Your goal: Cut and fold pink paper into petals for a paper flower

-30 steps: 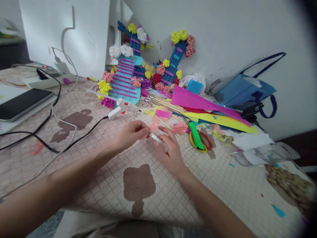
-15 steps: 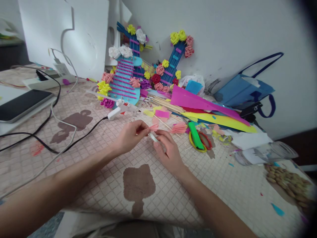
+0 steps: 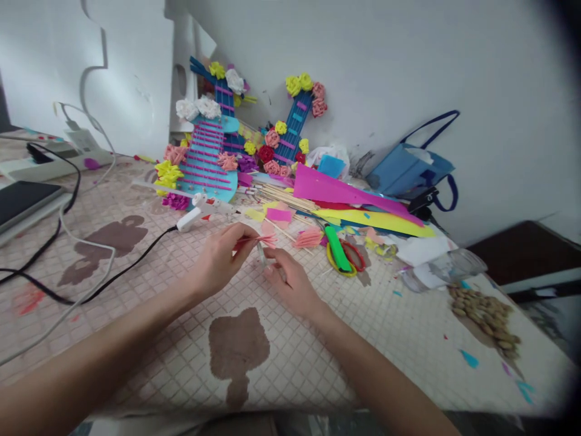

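Observation:
My left hand pinches a pink paper piece over the middle of the patterned table. Close on its right, my right hand is closed on a small pale stick-like item that meets the pink paper. What exactly the pale item is cannot be made out. A stack of pink paper strips lies just beyond my hands, near a magenta paper piece. The white glue gun rests behind my left hand. To the right lie scissors and a green cutter.
Flower-decorated blue paper guitars lean at the back. Wooden sticks and coloured sheets lie behind the hands. At the left are cables, a power strip and a phone. Nuts and a blue bag are at right.
The view has shifted to the right, so things appear further left. My left hand has more of the pink paper inside its grip, and the pale item stands more upright between my hands.

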A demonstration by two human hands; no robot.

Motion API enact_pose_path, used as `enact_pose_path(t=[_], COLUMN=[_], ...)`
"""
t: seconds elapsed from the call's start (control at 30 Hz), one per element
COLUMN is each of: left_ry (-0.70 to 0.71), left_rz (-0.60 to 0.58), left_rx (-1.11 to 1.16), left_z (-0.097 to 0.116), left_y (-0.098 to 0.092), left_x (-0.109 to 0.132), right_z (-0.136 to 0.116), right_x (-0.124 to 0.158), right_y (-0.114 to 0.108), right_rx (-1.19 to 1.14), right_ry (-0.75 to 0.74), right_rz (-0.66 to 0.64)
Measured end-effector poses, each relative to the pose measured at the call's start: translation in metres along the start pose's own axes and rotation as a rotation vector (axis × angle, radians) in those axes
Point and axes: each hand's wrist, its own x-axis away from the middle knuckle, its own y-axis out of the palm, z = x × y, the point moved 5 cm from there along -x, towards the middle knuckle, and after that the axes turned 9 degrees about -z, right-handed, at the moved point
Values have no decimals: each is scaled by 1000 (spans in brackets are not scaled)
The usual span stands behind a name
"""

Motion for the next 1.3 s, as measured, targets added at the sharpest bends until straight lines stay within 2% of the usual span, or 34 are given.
enact_pose_path(t=[0.1,0.27,0.33,0.4,0.5,0.7,0.8,0.97,1.13,1.3], left_ry=[50,98,82,55,23,14,-12,-50,-75,-118], left_rz=[11,-25,-58,-89,-122,-112,-110,-107,-101,-128], left_rx=[-51,-75,-63,-43,9,68,109,145,180,233], left_z=[4,10,10,10,8,2,-3,-9,-13,-15], left_y=[-3,-7,-6,-4,1,5,6,7,8,10], left_x=[-4,-11,-13,-16,-20,-25,-25,-23,-20,-17], right_z=[7,43,64,81,98,106,100,74,58,57], right_x=[0,15,26,36,43,37,33,27,30,44], right_y=[-23,-114,-142,-155,-151,-136,-132,-115,-101,-94], right_rx=[75,393,494,512,564,673,683,690,574,415], right_ry=[49,278,388,431,492,585,583,472,441,404], right_rz=[67,263,224,169,111,213,231,180,182,211])
